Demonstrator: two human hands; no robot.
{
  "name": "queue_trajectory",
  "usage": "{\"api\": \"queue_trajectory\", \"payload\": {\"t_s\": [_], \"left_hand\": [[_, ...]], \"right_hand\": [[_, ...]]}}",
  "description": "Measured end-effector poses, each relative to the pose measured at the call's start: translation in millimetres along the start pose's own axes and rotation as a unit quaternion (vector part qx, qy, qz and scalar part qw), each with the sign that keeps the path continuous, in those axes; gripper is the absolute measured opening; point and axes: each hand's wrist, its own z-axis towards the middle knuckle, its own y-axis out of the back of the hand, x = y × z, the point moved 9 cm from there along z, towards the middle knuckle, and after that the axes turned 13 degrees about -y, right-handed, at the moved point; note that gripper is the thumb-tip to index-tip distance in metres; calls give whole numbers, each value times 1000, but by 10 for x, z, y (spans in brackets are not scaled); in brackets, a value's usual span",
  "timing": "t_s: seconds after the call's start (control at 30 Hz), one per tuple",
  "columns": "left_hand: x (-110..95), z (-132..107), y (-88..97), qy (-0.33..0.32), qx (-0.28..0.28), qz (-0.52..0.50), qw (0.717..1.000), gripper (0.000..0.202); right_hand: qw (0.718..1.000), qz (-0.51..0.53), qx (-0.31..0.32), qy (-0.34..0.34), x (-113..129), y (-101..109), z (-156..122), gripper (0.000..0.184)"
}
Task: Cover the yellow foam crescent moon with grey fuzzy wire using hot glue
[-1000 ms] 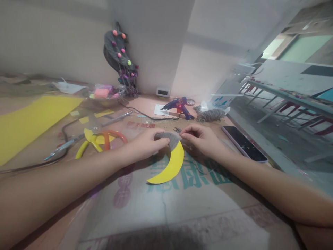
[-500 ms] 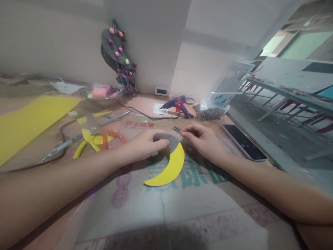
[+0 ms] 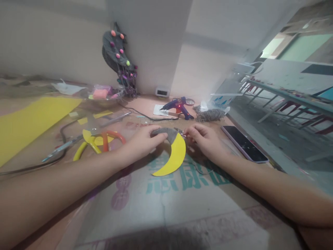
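A yellow crescent moon cutout [image 3: 177,156] has its upper end wrapped in grey yarn [image 3: 169,133]. My left hand [image 3: 148,139] is closed on that wrapped end, thumb on top and fingers behind, with the yellow tip pointing down and left. Just right of the crescent, my right hand [image 3: 201,139] is pinched closed. A small, dark, pointed thing [image 3: 180,132] shows at its fingertips, touching or close behind the crescent's edge; its kind is unclear. Below the right hand a loose grey strand [image 3: 201,171] lies on the printed cardboard [image 3: 161,205].
A blue glue gun [image 3: 178,105] with a red light stands behind, beside a grey yarn bundle [image 3: 212,114]. At right lies a phone [image 3: 244,144]. Orange-and-yellow-handled tools [image 3: 104,140], a craft knife [image 3: 61,148] and yellow sheet [image 3: 33,121] are left. A decorated grey crescent [image 3: 116,52] leans on the wall.
The crescent has turned and risen slightly, its lower tip shifting up and right. My right hand has moved slightly right and down, its fingers more curled.
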Motion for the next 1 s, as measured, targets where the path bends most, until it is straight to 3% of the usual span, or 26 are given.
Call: {"api": "queue_trajectory", "payload": {"t_s": [0.17, 0.33, 0.47, 0.57, 0.73, 0.87, 1.0], "left_hand": [[-74, 11, 48, -24, -15, -2, 1000, 28], [-60, 14, 83, -13, -38, -16, 999, 40], [-52, 11, 29, 2, 3, 41, 999, 45], [-69, 5, 44, 3, 0, 70, 998, 48], [-41, -4, 27, 4, 7, 86, 996, 51], [-41, 2, -5, -21, 18, 93, 995, 49], [-31, -1, -15, -28, 23, 103, 994, 50]], "right_hand": [[989, 5, 122, -79, -87, -267, -86, 34], [985, -15, 145, -92, -78, -329, -109, 29], [985, -44, 157, -52, -1, -361, -140, 26], [989, -48, 138, -17, 46, -333, -154, 25], [999, 27, 25, 28, 97, -99, -126, 22], [997, -34, 63, 19, 75, -202, -123, 22], [995, -79, 54, 34, 104, -204, -128, 17]]}}
